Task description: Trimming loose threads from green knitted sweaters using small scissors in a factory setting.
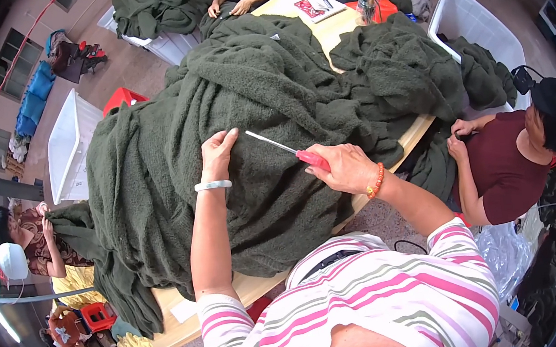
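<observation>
My right hand (347,165) is closed round the red handle of a slim tool (301,154). The tool's thin, pale metal shaft points up and to the left, toward my left hand (219,151). There, thumb and fingertips are pinched together; anything between them is too small to make out. A gap separates the tool's tip from those fingertips. Beneath both hands spreads a large heap of dark green knitted fabric (156,187), thick and fuzzy, piled in loose folds.
The heap covers most of a pale wooden table (249,285). White bins (72,145) stand left, right and behind. A person in dark red (503,161) handles green fabric at the right; others work at the left and far side. Red stools (99,317) stand lower left.
</observation>
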Demonstrator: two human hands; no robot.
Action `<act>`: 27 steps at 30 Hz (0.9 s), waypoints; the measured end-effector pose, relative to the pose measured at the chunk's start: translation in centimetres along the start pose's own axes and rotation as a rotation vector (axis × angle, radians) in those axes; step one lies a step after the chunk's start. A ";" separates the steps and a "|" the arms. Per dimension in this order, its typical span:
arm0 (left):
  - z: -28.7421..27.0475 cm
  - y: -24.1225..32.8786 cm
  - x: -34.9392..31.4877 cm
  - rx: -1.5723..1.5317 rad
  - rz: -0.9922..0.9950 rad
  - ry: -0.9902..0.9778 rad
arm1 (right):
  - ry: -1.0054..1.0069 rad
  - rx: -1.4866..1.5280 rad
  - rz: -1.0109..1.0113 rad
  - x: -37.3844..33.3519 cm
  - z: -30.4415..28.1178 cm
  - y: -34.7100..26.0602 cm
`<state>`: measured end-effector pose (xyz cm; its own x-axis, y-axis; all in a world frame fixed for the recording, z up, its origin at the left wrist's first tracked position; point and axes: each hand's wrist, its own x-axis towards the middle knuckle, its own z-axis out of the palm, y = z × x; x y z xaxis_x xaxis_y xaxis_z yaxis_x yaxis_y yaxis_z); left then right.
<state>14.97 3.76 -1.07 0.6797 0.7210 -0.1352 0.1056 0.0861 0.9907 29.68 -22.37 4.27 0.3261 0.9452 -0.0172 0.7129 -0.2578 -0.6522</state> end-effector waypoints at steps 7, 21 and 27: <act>0.3 -0.7 -0.5 -0.076 -0.015 0.011 | -0.178 -0.064 0.017 0.7 -0.1 0.0; -0.5 -1.6 -1.9 -0.315 -0.002 0.029 | -0.284 -0.097 -0.023 0.7 -1.1 -0.8; 0.1 -1.6 -4.3 -0.135 -0.043 -0.035 | -0.043 -0.011 -0.070 0.4 -0.6 0.6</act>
<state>11.95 0.45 -2.03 0.7017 0.6905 -0.1755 0.0377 0.2099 0.9770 30.60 -22.25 4.34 0.2485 0.9686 -0.0041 0.7402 -0.1927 -0.6442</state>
